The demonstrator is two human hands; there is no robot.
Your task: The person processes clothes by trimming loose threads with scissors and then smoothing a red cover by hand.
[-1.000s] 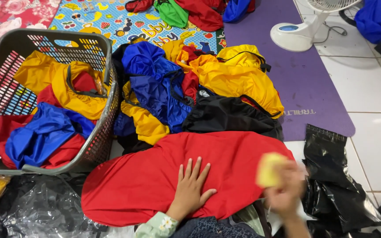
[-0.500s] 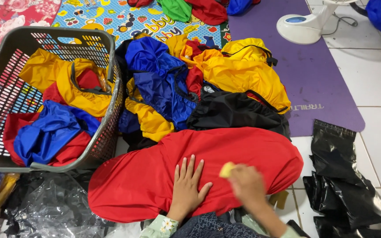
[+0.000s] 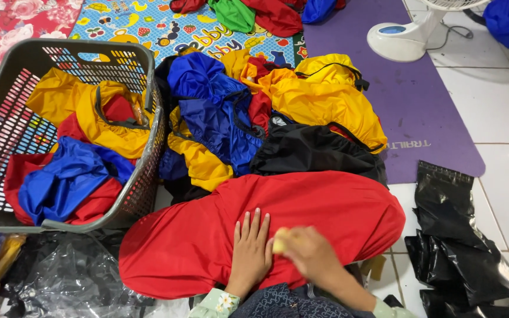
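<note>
The left hand (image 3: 251,250) lies flat, fingers spread, on the red garment (image 3: 301,218) draped before the person; the right hand (image 3: 307,253) pinches a small yellow pad (image 3: 279,241) against it. Slippery fabric could bunch or slide toward the black bags (image 3: 460,247) if pressure shifts.

One grey laundry basket (image 3: 148,176), one white fan (image 3: 405,38), one purple mat (image 3: 419,118), two hands
</note>
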